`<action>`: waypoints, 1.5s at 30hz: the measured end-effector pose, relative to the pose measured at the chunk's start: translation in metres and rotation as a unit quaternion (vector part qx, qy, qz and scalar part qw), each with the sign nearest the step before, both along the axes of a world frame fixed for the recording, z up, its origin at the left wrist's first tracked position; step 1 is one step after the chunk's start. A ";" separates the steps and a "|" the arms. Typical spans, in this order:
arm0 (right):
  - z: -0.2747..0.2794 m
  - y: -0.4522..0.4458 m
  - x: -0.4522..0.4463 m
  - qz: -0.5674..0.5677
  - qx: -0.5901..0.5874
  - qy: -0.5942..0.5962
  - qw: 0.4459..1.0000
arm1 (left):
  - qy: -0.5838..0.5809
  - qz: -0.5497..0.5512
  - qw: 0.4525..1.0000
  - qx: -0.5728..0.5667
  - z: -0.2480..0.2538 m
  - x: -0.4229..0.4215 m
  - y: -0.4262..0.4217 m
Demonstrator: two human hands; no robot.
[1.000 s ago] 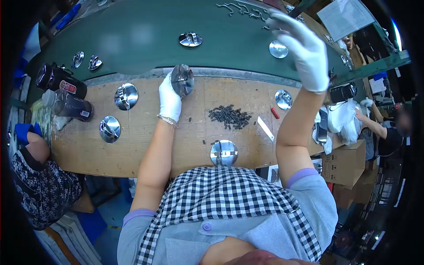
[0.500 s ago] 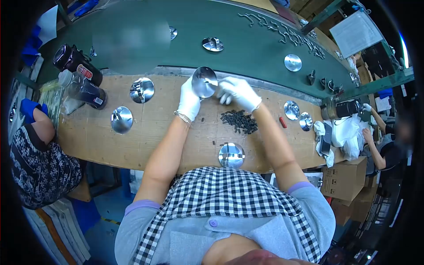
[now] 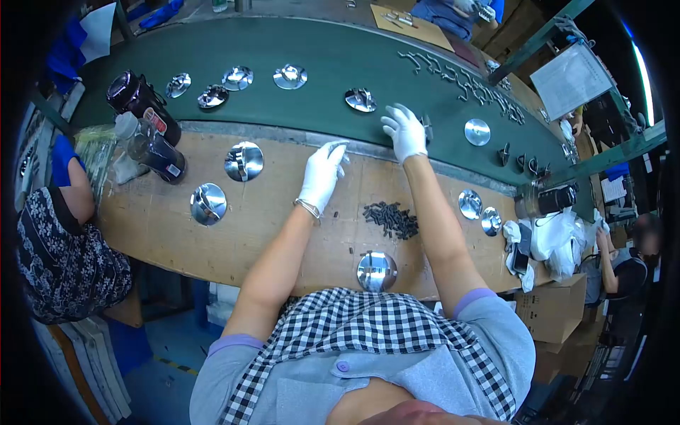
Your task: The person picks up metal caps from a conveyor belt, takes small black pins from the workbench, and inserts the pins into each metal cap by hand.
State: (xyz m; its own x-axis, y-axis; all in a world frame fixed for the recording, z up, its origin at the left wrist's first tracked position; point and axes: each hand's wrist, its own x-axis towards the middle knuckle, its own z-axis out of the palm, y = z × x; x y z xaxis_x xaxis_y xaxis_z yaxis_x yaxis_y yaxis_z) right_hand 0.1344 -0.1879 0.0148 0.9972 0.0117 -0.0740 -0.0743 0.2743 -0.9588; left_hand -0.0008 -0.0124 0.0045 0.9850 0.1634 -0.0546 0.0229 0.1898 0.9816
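My left hand (image 3: 322, 176), in a white glove, is over the cardboard-covered table (image 3: 283, 244) with its fingers apart and nothing in it. Over the near edge of the green belt (image 3: 262, 42) is my right hand (image 3: 406, 133), gloved too, its fingers spread. A shiny metal part (image 3: 426, 129) stands on the belt just right of that hand, partly hidden behind it. Below lies a pile of small black pieces (image 3: 392, 219). One round chrome part (image 3: 377, 270) sits by the apron, and two more (image 3: 244, 161) (image 3: 208, 204) lie on the left.
Two dark bottles (image 3: 142, 106) (image 3: 154, 150) stand at the left. Several chrome parts (image 3: 290, 76) and curved metal pieces (image 3: 464, 85) are on the belt. Plastic bags (image 3: 556, 241) lie at the right. People are at the left (image 3: 67, 255), far side (image 3: 450, 15) and right (image 3: 623, 273).
The round part has left my left hand. Both hands have moved apart, my right one out over the belt. More of the belt shows, with several chrome parts at its left.
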 end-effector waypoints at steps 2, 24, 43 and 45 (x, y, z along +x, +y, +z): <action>-0.003 0.024 0.027 0.017 -0.159 -0.068 0.985 | 0.014 0.005 1.000 -0.022 0.000 0.000 0.001; 0.015 0.020 -0.093 0.066 -0.168 -0.059 0.982 | -0.023 0.057 0.973 -0.221 -0.006 0.010 0.004; 0.006 0.023 -0.138 0.323 -0.426 -0.257 0.805 | -0.071 0.119 0.982 0.127 -0.015 0.015 0.017; -0.006 0.023 -0.147 0.344 -0.500 -0.311 0.732 | 0.019 0.099 0.990 -0.102 -0.006 0.012 0.016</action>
